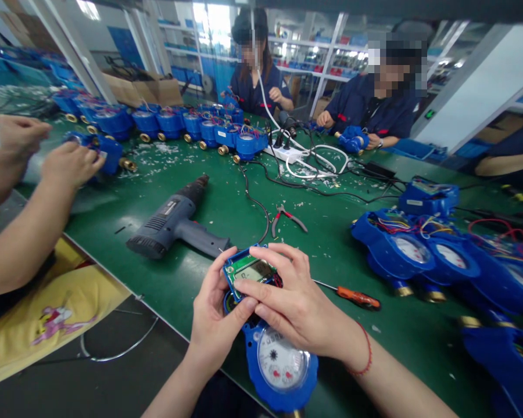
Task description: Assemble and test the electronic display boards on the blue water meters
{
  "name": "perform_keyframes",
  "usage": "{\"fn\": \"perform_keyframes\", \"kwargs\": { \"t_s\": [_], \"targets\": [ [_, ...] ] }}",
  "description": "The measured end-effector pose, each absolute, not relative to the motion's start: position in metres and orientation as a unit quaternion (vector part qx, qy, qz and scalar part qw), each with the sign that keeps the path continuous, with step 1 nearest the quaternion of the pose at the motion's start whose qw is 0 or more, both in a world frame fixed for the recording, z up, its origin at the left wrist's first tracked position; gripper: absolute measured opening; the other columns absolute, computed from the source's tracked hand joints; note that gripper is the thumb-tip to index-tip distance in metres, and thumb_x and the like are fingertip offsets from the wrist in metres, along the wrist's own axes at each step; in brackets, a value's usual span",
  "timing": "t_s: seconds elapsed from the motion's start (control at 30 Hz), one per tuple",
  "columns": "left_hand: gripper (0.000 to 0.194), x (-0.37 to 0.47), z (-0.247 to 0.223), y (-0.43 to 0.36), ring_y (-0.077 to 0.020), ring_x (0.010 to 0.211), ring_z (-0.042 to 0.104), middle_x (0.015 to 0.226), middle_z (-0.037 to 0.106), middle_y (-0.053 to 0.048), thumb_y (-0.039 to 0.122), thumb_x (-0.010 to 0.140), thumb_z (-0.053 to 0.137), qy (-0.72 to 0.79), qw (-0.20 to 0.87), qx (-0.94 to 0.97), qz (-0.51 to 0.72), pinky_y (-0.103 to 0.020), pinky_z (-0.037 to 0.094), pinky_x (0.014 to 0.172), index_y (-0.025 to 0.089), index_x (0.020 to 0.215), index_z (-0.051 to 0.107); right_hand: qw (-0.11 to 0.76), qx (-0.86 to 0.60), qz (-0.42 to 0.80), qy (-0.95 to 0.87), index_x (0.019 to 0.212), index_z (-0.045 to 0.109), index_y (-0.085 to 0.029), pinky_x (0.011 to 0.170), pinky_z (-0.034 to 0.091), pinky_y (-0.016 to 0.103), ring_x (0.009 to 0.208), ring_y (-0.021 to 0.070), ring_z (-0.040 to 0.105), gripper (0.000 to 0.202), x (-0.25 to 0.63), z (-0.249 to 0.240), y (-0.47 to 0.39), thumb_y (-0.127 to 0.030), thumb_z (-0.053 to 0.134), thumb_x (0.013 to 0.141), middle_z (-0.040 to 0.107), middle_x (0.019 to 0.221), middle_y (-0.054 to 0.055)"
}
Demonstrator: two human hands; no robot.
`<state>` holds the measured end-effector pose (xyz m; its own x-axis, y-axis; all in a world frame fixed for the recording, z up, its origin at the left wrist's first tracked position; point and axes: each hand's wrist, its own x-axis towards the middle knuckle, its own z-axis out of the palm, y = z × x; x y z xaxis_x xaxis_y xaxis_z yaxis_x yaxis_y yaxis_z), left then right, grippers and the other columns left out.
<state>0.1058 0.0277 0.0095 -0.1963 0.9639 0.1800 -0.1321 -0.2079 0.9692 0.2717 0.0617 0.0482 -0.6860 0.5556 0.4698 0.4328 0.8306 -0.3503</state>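
Observation:
Below me at the table's front edge is a blue water meter (283, 360) with a round white dial and red pointers. A green circuit board with a small LCD display (253, 271) sits at its upper end. My left hand (220, 307) wraps the left side of this board, thumb toward the middle. From the right, my right hand (296, 296) grips the board's other side, with fingers across its face and along its top edge. Some wires show beneath the board; my fingers hide most of its lower part.
A heat gun (174, 220), red-handled cutters (287, 219) and an orange screwdriver (357, 297) lie on the green table. Several blue meters (401, 249) stand right, more along the back. A power strip (283, 152) trails cables. A co-worker's hands (65, 162) work at left; two people sit opposite.

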Motion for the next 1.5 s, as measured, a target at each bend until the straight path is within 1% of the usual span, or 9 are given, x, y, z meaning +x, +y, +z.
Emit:
{"fn": "perform_keyframes", "kwargs": {
  "t_s": [0.13, 0.27, 0.4, 0.63, 0.73, 0.83, 1.0, 1.27, 1.5],
  "targets": [
    [0.057, 0.106, 0.009, 0.027, -0.0147, 0.113, 0.063, 0.123, 0.068, -0.001, 0.025, 0.075, 0.078, 0.445, 0.429, 0.477, 0.625, -0.017, 0.048, 0.093, 0.028, 0.127, 0.055, 0.28, -0.271, 0.095, -0.916, 0.129, 0.057, -0.025, 0.104, 0.034, 0.056, 0.132, 0.0324, 0.028, 0.036, 0.271, 0.048, 0.061, -0.037, 0.042, 0.098, 0.034, 0.148, 0.009],
    [0.054, 0.106, 0.01, 0.027, -0.0133, 0.11, 0.064, 0.123, 0.068, 0.001, 0.024, 0.076, 0.078, 0.442, 0.429, 0.484, 0.621, -0.015, 0.048, 0.092, 0.028, 0.124, 0.056, 0.287, -0.269, 0.125, -0.911, 0.123, 0.061, -0.026, 0.107, 0.032, 0.053, 0.134, 0.0306, 0.027, 0.03, 0.272, 0.047, 0.062, -0.034, 0.046, 0.097, 0.032, 0.148, 0.007],
    [0.055, 0.106, 0.01, 0.027, -0.0133, 0.106, 0.066, 0.119, 0.069, 0.001, 0.022, 0.074, 0.079, 0.443, 0.436, 0.478, 0.621, -0.015, 0.05, 0.09, 0.027, 0.124, 0.056, 0.311, -0.259, 0.148, -0.902, 0.114, 0.065, -0.025, 0.107, 0.032, 0.049, 0.133, 0.0282, 0.029, 0.024, 0.272, 0.046, 0.062, -0.03, 0.049, 0.096, 0.036, 0.144, 0.007],
    [0.056, 0.104, 0.011, 0.026, -0.0132, 0.103, 0.067, 0.116, 0.071, 0.002, 0.023, 0.075, 0.079, 0.448, 0.447, 0.473, 0.613, -0.015, 0.05, 0.089, 0.029, 0.125, 0.055, 0.408, -0.265, 0.165, -0.858, 0.098, 0.066, -0.018, 0.104, 0.036, 0.045, 0.121, 0.0249, 0.041, 0.017, 0.27, 0.044, 0.058, -0.018, 0.051, 0.092, 0.05, 0.129, 0.009],
    [0.057, 0.104, 0.009, 0.025, -0.0142, 0.1, 0.068, 0.113, 0.071, 0.0, 0.025, 0.075, 0.079, 0.456, 0.458, 0.451, 0.616, -0.016, 0.051, 0.087, 0.028, 0.127, 0.054, 0.474, -0.311, 0.132, -0.813, 0.093, 0.063, -0.016, 0.097, 0.039, 0.044, 0.111, 0.023, 0.046, 0.015, 0.268, 0.042, 0.057, -0.011, 0.049, 0.088, 0.056, 0.118, 0.008],
    [0.058, 0.103, 0.007, 0.024, -0.0146, 0.102, 0.067, 0.115, 0.07, 0.0, 0.027, 0.074, 0.08, 0.456, 0.465, 0.433, 0.623, -0.017, 0.051, 0.088, 0.028, 0.126, 0.054, 0.497, -0.342, 0.094, -0.792, 0.091, 0.062, -0.016, 0.092, 0.041, 0.045, 0.107, 0.0235, 0.048, 0.015, 0.267, 0.041, 0.056, -0.009, 0.05, 0.087, 0.06, 0.113, 0.008],
    [0.059, 0.101, 0.003, 0.024, -0.0149, 0.102, 0.067, 0.117, 0.069, -0.001, 0.025, 0.074, 0.08, 0.452, 0.461, 0.439, 0.626, -0.017, 0.051, 0.088, 0.028, 0.127, 0.054, 0.49, -0.354, 0.052, -0.795, 0.094, 0.066, -0.012, 0.089, 0.043, 0.046, 0.106, 0.0254, 0.049, 0.017, 0.266, 0.044, 0.054, -0.011, 0.05, 0.087, 0.061, 0.113, 0.012],
    [0.059, 0.103, 0.0, 0.025, -0.0122, 0.102, 0.067, 0.12, 0.066, 0.002, 0.018, 0.072, 0.081, 0.453, 0.392, 0.475, 0.644, -0.015, 0.05, 0.09, 0.032, 0.125, 0.057, 0.385, -0.405, 0.013, -0.829, 0.113, 0.066, -0.011, 0.094, 0.036, 0.052, 0.118, 0.0315, 0.043, 0.028, 0.264, 0.047, 0.05, -0.019, 0.048, 0.093, 0.055, 0.132, 0.013],
    [0.059, 0.108, 0.001, 0.025, -0.0121, 0.099, 0.068, 0.115, 0.068, 0.002, 0.019, 0.07, 0.083, 0.455, 0.376, 0.459, 0.664, -0.014, 0.052, 0.086, 0.031, 0.123, 0.058, 0.408, -0.383, 0.023, -0.828, 0.106, 0.067, -0.01, 0.094, 0.037, 0.048, 0.115, 0.0285, 0.045, 0.022, 0.264, 0.046, 0.048, -0.014, 0.052, 0.09, 0.058, 0.124, 0.013]
  ]
}}
